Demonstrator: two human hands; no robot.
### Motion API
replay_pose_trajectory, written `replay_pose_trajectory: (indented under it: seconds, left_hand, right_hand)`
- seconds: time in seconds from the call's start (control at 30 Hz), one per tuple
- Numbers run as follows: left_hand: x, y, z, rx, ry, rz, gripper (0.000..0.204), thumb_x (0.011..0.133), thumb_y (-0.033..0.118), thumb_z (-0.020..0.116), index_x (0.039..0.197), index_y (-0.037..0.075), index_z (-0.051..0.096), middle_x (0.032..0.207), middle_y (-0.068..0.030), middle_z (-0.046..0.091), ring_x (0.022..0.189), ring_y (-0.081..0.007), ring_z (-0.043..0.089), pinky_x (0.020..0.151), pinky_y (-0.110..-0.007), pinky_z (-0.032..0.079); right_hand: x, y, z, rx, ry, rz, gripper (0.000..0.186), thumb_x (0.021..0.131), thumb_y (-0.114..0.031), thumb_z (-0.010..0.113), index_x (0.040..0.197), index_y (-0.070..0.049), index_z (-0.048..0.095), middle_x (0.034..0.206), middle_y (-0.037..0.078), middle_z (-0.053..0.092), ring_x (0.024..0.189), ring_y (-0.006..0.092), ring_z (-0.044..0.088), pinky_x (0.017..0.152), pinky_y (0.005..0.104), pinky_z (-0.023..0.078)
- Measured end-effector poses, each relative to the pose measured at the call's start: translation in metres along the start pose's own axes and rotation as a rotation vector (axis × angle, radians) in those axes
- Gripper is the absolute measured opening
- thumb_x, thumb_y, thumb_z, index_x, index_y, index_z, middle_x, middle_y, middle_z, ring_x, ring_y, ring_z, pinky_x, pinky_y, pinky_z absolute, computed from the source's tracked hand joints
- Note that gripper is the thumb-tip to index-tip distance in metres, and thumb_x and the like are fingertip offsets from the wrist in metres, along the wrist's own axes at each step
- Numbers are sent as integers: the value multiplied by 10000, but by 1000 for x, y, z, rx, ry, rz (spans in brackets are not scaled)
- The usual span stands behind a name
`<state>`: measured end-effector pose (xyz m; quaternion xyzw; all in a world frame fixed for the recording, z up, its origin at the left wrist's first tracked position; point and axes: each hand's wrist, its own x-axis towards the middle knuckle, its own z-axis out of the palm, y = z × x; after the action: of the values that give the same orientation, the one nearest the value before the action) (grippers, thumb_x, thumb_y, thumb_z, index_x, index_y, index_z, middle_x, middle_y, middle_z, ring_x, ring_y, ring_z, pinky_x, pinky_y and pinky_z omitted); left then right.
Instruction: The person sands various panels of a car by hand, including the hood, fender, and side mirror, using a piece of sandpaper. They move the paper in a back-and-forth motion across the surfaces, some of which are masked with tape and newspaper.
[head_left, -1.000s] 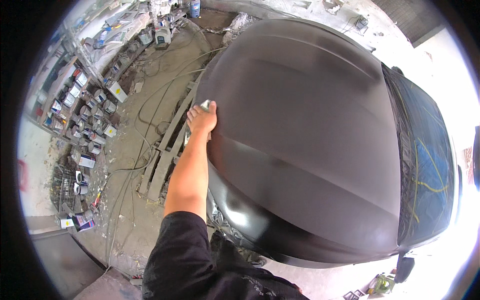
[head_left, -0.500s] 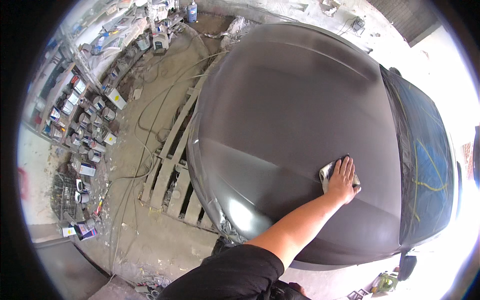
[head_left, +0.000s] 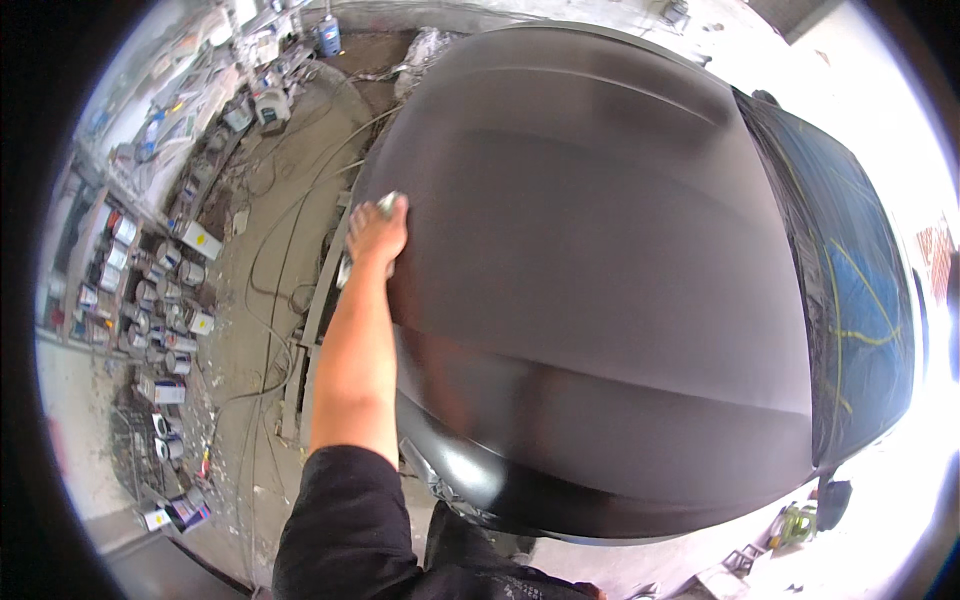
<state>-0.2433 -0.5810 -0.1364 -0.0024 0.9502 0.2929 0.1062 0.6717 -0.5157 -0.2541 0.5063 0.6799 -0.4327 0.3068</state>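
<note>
My left hand (head_left: pixel 376 238) is closed on a pale wiping cloth (head_left: pixel 345 273), at the front left edge of a dark grey car hood (head_left: pixel 600 240). Bits of the cloth show beside the fingers and below the palm; the rest lies hidden under the hand. My bare left forearm reaches up from a black sleeve (head_left: pixel 345 520). The hood has a matt surface, with a glossy shine near its lower left corner. My right hand is not seen.
Plastic film and yellow tape cover the windshield (head_left: pixel 860 300). Left of the car, hoses (head_left: pixel 265 300) run over the floor beside a wooden pallet (head_left: pixel 318 310). Shelves hold several paint cans (head_left: pixel 165 255). A green object (head_left: pixel 795 525) sits at the lower right.
My left hand has swept from the hood's right part, near the windshield, across to its front left edge, keeping the cloth. The view has shifted slightly.
</note>
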Motion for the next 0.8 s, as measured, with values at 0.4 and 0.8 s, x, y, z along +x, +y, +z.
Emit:
replay_pose_trajectory:
  seconds: [0.4, 0.8]
  left_hand:
    - [-108, 48, 37, 249, 68, 215, 888, 962, 682, 203, 1536, 5, 163, 1627, -149, 104, 1504, -303, 93, 1194, -509, 108]
    - [-414, 355, 179, 396, -92, 959, 868, 963, 654, 241, 1526, -6, 210, 1617, -174, 131, 1505, -313, 81, 1198, -489, 75]
  right_hand:
    - [-36, -55, -2, 106, 28, -48, 467, 929, -466, 584, 1231, -115, 642, 1141, 165, 682, 1070, 324, 650, 918, 404, 507]
    - [-59, 24, -58, 392, 246, 10, 458, 932, -404, 560, 1260, -87, 610, 1227, 212, 628, 1164, 375, 583, 974, 430, 461]
